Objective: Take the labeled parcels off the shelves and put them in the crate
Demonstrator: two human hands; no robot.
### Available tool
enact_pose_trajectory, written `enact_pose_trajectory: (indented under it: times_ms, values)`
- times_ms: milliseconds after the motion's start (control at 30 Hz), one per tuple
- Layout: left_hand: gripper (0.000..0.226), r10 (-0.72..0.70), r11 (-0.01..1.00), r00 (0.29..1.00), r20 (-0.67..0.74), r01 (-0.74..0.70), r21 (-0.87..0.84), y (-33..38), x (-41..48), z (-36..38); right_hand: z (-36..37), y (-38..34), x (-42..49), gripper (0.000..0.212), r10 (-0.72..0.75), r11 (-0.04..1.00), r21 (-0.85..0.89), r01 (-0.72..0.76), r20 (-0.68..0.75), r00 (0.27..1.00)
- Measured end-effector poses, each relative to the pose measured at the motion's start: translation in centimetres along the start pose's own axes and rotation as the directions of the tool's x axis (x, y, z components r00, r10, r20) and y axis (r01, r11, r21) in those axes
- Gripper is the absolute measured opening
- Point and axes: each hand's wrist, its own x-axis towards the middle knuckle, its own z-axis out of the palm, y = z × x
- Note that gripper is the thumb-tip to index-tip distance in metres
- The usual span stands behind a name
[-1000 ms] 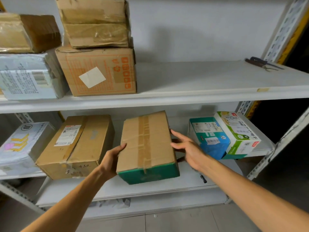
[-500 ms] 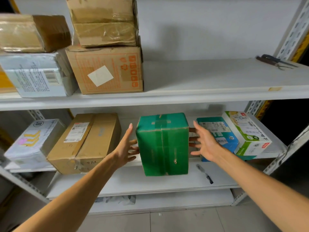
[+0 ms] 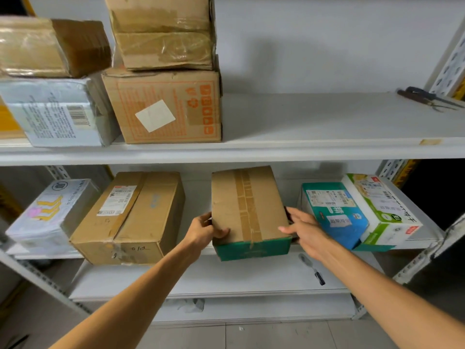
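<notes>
Lower shelf (image 3: 226, 275): taped box (image 3: 246, 207) between hands (image 3: 204, 229) (image 3: 305, 231), perhaps lifted, underside hidden.

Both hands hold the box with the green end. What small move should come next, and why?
Probably tip the box to check another face: the left hand and right hand grip its sides, and its taped top shows no label.

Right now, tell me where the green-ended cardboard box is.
In the head view the green-ended box is at the lower shelf's centre, gripped by the left hand and right hand, between the large brown carton and the blue box.
</notes>
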Motion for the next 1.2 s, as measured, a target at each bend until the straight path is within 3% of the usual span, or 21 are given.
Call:
enact_pose_trajectory:
  times_ms: [400,533,833,1000,1100,1167,1200]
  values:
    - [0.066,-0.025,0.997,1.000,-0.009,0.025,0.079,0.4,6.6,-2.7,4.1,2.2,7.5,0.073,0.057,0.989,0.135,-0.060,0.026,0.998]
    - [0.063,-0.040,0.997,0.999,0.021,0.039,0.064,0.0,9.3,-3.2,5.3,3.4,9.9,0.065,0.052,0.976,0.210,-0.055,0.020,0.998]
    - [0.067,-0.075,0.992,0.997,-0.022,0.073,-0.098,-3.7,11.1,-4.0,6.4,6.5,11.4,0.073,0.057,0.993,0.098,-0.061,0.040,0.998]
    - [0.072,-0.079,0.993,0.997,-0.015,0.077,-0.091,-3.6,10.8,-4.1,6.5,6.8,11.3,0.072,0.036,0.998,-0.047,-0.035,0.032,0.999]
    - [0.077,-0.073,0.997,0.997,-0.024,0.074,0.027,-2.6,10.2,-3.8,6.4,5.6,11.1,0.070,0.026,0.965,-0.260,-0.011,0.053,0.998]
    - [0.084,-0.021,0.940,0.998,-0.056,0.039,0.340,-1.0,9.7,-3.5,6.1,4.0,10.8,0.068,0.035,0.900,-0.435,-0.008,0.054,0.998]
    - [0.088,0.027,0.835,0.997,-0.075,0.019,0.550,0.0,9.3,-3.4,6.0,3.0,10.5,0.070,0.043,0.846,-0.534,-0.010,0.049,0.998]
